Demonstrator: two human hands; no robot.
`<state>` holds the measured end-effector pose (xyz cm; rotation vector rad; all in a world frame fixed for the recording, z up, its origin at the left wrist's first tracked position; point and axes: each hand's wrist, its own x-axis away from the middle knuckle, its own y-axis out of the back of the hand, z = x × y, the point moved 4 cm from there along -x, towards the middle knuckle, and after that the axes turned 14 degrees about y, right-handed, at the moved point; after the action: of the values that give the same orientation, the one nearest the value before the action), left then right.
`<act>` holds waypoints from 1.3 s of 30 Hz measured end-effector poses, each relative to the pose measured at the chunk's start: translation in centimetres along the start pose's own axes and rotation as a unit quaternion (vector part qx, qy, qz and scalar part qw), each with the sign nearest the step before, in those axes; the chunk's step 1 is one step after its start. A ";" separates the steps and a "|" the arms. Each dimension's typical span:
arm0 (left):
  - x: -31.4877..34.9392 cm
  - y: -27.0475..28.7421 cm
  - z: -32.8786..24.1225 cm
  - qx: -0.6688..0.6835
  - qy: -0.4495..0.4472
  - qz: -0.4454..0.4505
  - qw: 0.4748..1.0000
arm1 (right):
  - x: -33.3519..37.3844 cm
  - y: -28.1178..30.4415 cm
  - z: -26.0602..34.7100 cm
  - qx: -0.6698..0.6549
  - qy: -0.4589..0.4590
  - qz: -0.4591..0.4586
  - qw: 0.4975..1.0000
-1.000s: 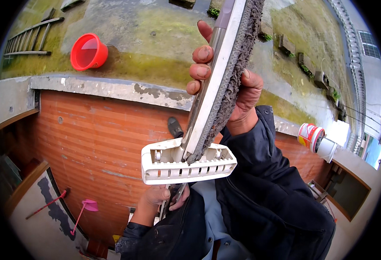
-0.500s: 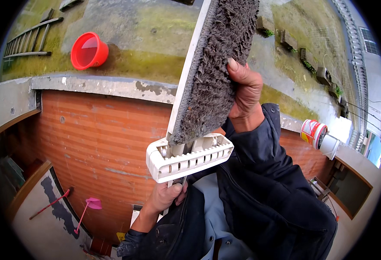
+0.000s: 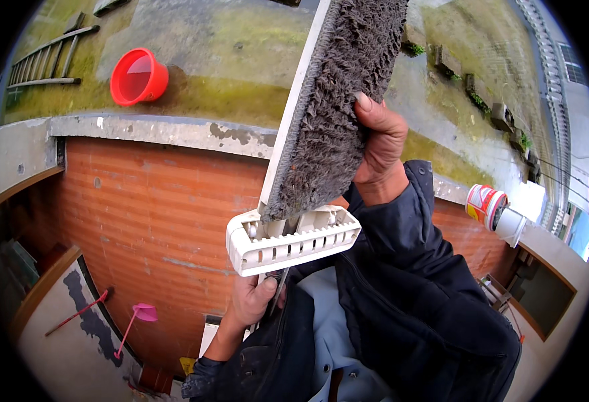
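A flat mop stands on end in front of me, its shaggy dark grey pad (image 3: 338, 107) turned toward me and its pale backing showing along the left edge. My right hand (image 3: 383, 151) grips the mop head by its right side, thumb pressed on the fibres and the other fingers hidden behind. Around the lower end of the head sits a white slotted plastic wringer frame (image 3: 294, 249). Just below that frame, my left hand (image 3: 253, 301) is closed around the mop's handle (image 3: 279, 276), which is mostly covered by the hand and my jacket.
A concrete-topped ledge (image 3: 167, 137) runs across ahead. Beyond it, a red bucket (image 3: 139, 77) and a ladder (image 3: 53, 60) stand on mossy wet ground, with several blocks (image 3: 447, 61) at right. Reddish floor (image 3: 154, 214) lies below; a pink dustpan (image 3: 145, 312) is at lower left, white tubs (image 3: 487, 204) at right.
The mop head has tilted slightly to the right along with my right hand. The white frame and my left hand have shifted up a little, the left hand also slightly left.
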<state>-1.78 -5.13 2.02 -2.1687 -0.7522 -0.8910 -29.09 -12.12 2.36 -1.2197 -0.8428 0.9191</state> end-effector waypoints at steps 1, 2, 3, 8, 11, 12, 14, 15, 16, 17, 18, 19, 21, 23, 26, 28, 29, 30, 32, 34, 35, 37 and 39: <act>0.2 -0.1 0.0 -0.021 -0.012 -0.015 1.000 | 0.2 0.2 0.1 0.016 0.000 -0.001 1.000; 0.5 -0.2 0.0 -0.043 -0.025 -0.030 0.998 | 0.3 0.3 0.2 0.034 0.001 -0.001 0.999; 0.6 -0.2 -0.1 -0.065 -0.038 -0.044 0.996 | 0.3 0.4 0.3 0.048 -0.002 0.000 0.999; -0.1 -0.6 -0.4 -0.036 -0.050 0.015 0.998 | 0.4 0.5 0.7 0.090 -0.011 -0.006 0.996; -0.6 -0.4 0.4 -0.020 -0.026 0.059 0.998 | 0.4 0.7 1.0 0.065 -0.015 0.003 0.998; -0.7 -0.4 0.5 -0.014 -0.022 0.068 0.997 | 0.5 0.6 1.1 0.063 -0.015 0.002 0.998; -0.9 -0.3 0.8 -0.001 -0.013 0.090 0.996 | 0.4 0.3 1.1 0.071 -0.013 -0.002 0.997; -1.1 -0.2 0.9 0.006 -0.010 0.103 0.995 | 0.4 0.1 1.1 0.079 -0.011 -0.006 0.997; -1.1 -0.1 1.0 0.012 -0.006 0.116 0.993 | 0.3 0.2 1.1 0.077 -0.014 -0.002 0.997; -1.2 -0.1 1.0 0.016 -0.002 0.121 0.993 | 0.1 0.3 1.1 0.074 -0.017 0.002 0.997; -1.2 -0.1 1.0 0.019 0.002 0.126 0.992 | 0.1 0.4 1.2 0.073 -0.019 0.003 0.997; -1.3 -0.1 0.9 0.022 0.005 0.130 0.991 | 0.1 0.4 1.2 0.071 -0.020 0.003 0.997; -1.3 -0.3 0.2 0.001 -0.004 0.100 0.995 | 0.0 0.5 1.2 0.074 -0.020 -0.005 0.997; -1.0 -0.4 -0.3 -0.033 -0.011 0.053 0.998 | -0.1 0.3 1.2 0.084 -0.018 -0.018 0.996; -0.3 -0.1 -0.5 -0.122 -0.041 -0.050 0.990 | -0.3 0.5 0.9 0.070 -0.014 -0.009 0.997; -0.3 0.0 0.0 -0.114 -0.052 -0.083 0.989 | -0.5 1.0 0.5 0.000 -0.004 0.025 1.000; -0.2 0.0 0.2 -0.111 -0.056 -0.099 0.987 | -0.6 1.2 0.3 -0.036 -0.001 0.042 0.998; -0.3 0.0 0.0 -0.106 -0.048 -0.084 0.990 | -0.7 1.2 0.3 -0.033 -0.007 0.041 0.999; -0.8 0.3 -0.6 -0.095 -0.034 -0.051 0.994 | -0.8 1.2 0.0 -0.046 -0.018 0.044 0.998; -1.0 1.8 1.4 -0.044 0.040 0.043 0.997 | -0.9 1.5 -0.4 -0.083 -0.028 0.053 0.995; -1.1 2.3 2.8 -0.004 0.059 0.065 0.996 | -0.8 1.7 -0.8 -0.099 -0.034 0.060 0.993; -1.3 2.3 4.8 0.101 0.076 0.072 0.989 | -0.8 1.8 -1.2 -0.122 -0.036 0.064 0.990; -1.8 1.9 5.1 0.161 0.095 0.105 0.977 | -0.8 1.9 -1.5 -0.122 -0.034 0.062 0.990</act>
<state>0.33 -2.92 -2.79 -1.8091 -0.5205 -0.7905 -28.32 -13.23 0.24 -1.4728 -0.9637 0.9822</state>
